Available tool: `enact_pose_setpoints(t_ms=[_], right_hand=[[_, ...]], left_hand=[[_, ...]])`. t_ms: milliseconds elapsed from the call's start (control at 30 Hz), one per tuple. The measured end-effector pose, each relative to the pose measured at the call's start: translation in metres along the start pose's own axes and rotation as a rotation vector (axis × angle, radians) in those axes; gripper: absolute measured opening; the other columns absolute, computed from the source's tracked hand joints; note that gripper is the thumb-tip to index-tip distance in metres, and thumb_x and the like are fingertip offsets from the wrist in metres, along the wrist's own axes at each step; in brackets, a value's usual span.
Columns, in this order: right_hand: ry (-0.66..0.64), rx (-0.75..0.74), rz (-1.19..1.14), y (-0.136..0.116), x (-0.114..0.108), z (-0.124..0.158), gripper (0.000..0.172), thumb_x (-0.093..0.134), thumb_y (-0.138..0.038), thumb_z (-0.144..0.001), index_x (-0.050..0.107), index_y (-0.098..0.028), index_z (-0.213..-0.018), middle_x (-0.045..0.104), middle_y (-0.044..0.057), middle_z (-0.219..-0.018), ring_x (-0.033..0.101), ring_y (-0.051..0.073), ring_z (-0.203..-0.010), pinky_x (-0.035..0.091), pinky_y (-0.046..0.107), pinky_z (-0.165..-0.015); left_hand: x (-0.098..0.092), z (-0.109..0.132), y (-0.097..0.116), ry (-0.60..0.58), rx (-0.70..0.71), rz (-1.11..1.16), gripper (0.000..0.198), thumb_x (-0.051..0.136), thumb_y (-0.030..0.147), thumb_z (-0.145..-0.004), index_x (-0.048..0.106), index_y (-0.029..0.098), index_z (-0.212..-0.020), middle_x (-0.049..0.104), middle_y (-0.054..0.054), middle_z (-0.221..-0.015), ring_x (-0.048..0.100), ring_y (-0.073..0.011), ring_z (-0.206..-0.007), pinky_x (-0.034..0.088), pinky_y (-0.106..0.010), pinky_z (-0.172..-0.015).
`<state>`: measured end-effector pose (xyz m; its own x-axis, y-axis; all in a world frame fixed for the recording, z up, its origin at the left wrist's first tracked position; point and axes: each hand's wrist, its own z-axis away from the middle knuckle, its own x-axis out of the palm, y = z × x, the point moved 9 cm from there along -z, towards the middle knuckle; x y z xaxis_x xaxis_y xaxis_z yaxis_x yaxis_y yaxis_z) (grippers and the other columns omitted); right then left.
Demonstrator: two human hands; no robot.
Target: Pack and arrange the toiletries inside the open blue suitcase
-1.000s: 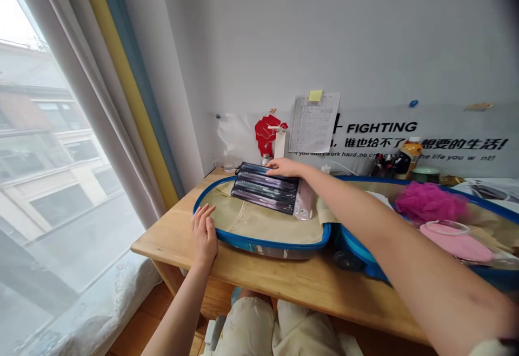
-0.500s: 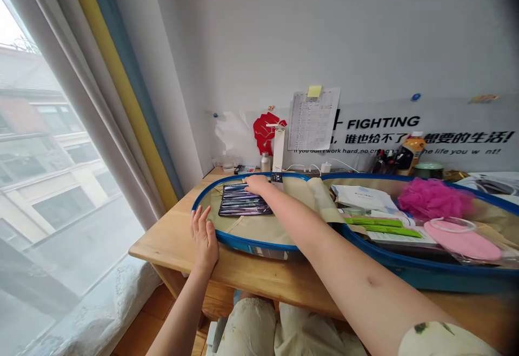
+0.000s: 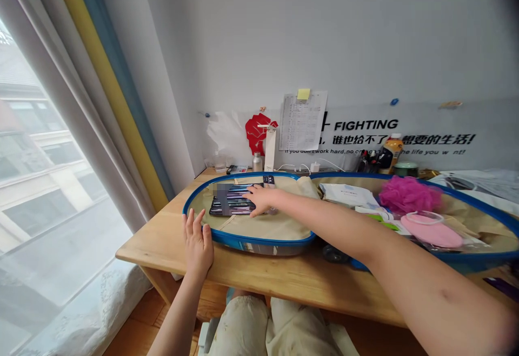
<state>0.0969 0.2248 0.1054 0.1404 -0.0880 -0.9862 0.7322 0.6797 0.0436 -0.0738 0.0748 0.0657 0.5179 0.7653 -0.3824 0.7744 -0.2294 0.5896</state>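
An open suitcase with a blue rim (image 3: 263,239) and beige lining lies across the wooden desk. Inside its left half rests a flat dark pack (image 3: 237,208) of several slim, long-handled items whose kind I cannot make out. My right hand (image 3: 263,199) reaches in from the right, its fingers spread over the right end of this pack. At the suitcase's front left corner, my left hand (image 3: 199,245) lies against the rim with fingers stretched upward. A small black card (image 3: 268,180) shows just beyond my right hand.
The suitcase's right half holds a pink mesh bath puff (image 3: 410,194), a pink oval item (image 3: 432,230) and a white packet (image 3: 349,196). Behind stand a small bottle (image 3: 257,161), a white lamp (image 3: 270,148) and an orange-labelled bottle (image 3: 390,153). Curtains (image 3: 109,102) hang at left.
My right hand has moved from the pack's far edge down toward its right side, with the fingers now spread. My left hand stays at the rim. The view has swung slightly right.
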Motion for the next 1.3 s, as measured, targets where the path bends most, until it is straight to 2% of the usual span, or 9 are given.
enact_pose_setpoints(t_ms=[133,333,467,767,900,1000,1133,1200,1300], right_hand=[[0.03,-0.006,0.003,-0.002,0.012,0.001,0.075,0.067,-0.037,-0.077,0.044,-0.025,-0.147,0.029,0.015,-0.16,0.025,0.042,-0.145,0.035,0.062,-0.109],[0.101,-0.037,-0.031,-0.014,0.02,-0.009,0.065,0.06,-0.032,-0.083,0.045,-0.016,-0.145,0.027,0.019,-0.159,0.022,0.041,-0.147,0.04,0.054,-0.11],[0.106,-0.058,-0.048,-0.018,0.022,-0.009,0.07,0.065,-0.032,-0.08,0.045,-0.018,-0.145,0.024,0.018,-0.161,0.022,0.041,-0.147,0.042,0.052,-0.109],[0.149,-0.03,-0.063,-0.033,0.011,-0.012,0.064,0.069,-0.023,-0.076,0.052,-0.02,-0.138,0.026,0.016,-0.16,0.029,0.039,-0.145,0.051,0.052,-0.1],[0.225,-0.028,-0.086,-0.028,-0.017,0.003,0.062,0.07,-0.035,-0.077,0.054,-0.023,-0.136,0.035,0.012,-0.157,0.036,0.034,-0.143,0.047,0.046,-0.105],[0.296,0.01,-0.109,0.004,-0.053,0.028,0.05,0.059,-0.04,-0.085,0.055,-0.029,-0.134,0.047,0.006,-0.15,0.047,0.026,-0.135,0.045,0.039,-0.106],[0.316,0.206,-0.134,0.098,-0.086,0.078,0.041,0.049,-0.04,-0.089,0.06,-0.025,-0.126,0.063,0.007,-0.132,0.059,0.024,-0.119,0.047,0.037,-0.099],[0.252,0.32,-0.14,0.153,-0.082,0.108,0.043,0.057,-0.037,-0.083,0.063,-0.023,-0.123,0.066,0.009,-0.125,0.061,0.026,-0.115,0.048,0.039,-0.098],[0.065,0.448,-0.167,0.221,-0.046,0.153,0.058,0.073,-0.03,-0.061,0.068,-0.023,-0.118,0.071,0.009,-0.114,0.066,0.03,-0.105,0.053,0.042,-0.09]], left_hand=[[-0.001,0.0,0.002,0.006,0.012,0.002,0.044,0.031,0.041,-0.101,0.053,0.024,-0.135,0.037,-0.011,-0.154,0.015,-0.0268,-0.151,0.015,-0.055,-0.122],[0.002,0.0,-0.001,-0.012,0.006,-0.016,0.045,0.031,0.042,-0.1,0.053,0.022,-0.134,0.036,-0.013,-0.155,0.014,-0.0276,-0.151,0.015,-0.056,-0.122],[0.003,0.0,-0.002,-0.021,0.006,-0.011,0.046,0.031,0.042,-0.1,0.053,0.021,-0.134,0.036,-0.014,-0.155,0.014,-0.0285,-0.151,0.015,-0.056,-0.122],[0.004,-0.002,-0.004,-0.025,-0.013,-0.01,0.048,0.029,0.043,-0.1,0.053,0.019,-0.133,0.036,-0.014,-0.155,0.014,-0.0265,-0.151,0.013,-0.053,-0.123],[0.004,-0.002,-0.005,-0.03,-0.025,-0.005,0.048,0.029,0.044,-0.1,0.054,0.019,-0.133,0.036,-0.014,-0.155,0.015,-0.0261,-0.151,0.014,-0.052,-0.123],[0.005,-0.003,-0.007,-0.034,-0.041,0.002,0.049,0.029,0.045,-0.1,0.054,0.019,-0.132,0.037,-0.014,-0.154,0.015,-0.0261,-0.151,0.014,-0.051,-0.123],[0.005,-0.002,-0.008,-0.045,-0.056,0.007,0.05,0.029,0.047,-0.1,0.055,0.018,-0.131,0.036,-0.015,-0.154,0.015,-0.0261,-0.151,0.014,-0.051,-0.123],[0.005,-0.002,-0.008,-0.046,-0.059,0.008,0.051,0.029,0.047,-0.1,0.055,0.017,-0.131,0.036,-0.016,-0.154,0.014,-0.0261,-0.151,0.014,-0.051,-0.123],[0.005,-0.002,-0.007,-0.043,-0.058,0.012,0.051,0.029,0.047,-0.1,0.055,0.017,-0.132,0.037,-0.015,-0.154,0.014,-0.0258,-0.152,0.014,-0.05,-0.123]])
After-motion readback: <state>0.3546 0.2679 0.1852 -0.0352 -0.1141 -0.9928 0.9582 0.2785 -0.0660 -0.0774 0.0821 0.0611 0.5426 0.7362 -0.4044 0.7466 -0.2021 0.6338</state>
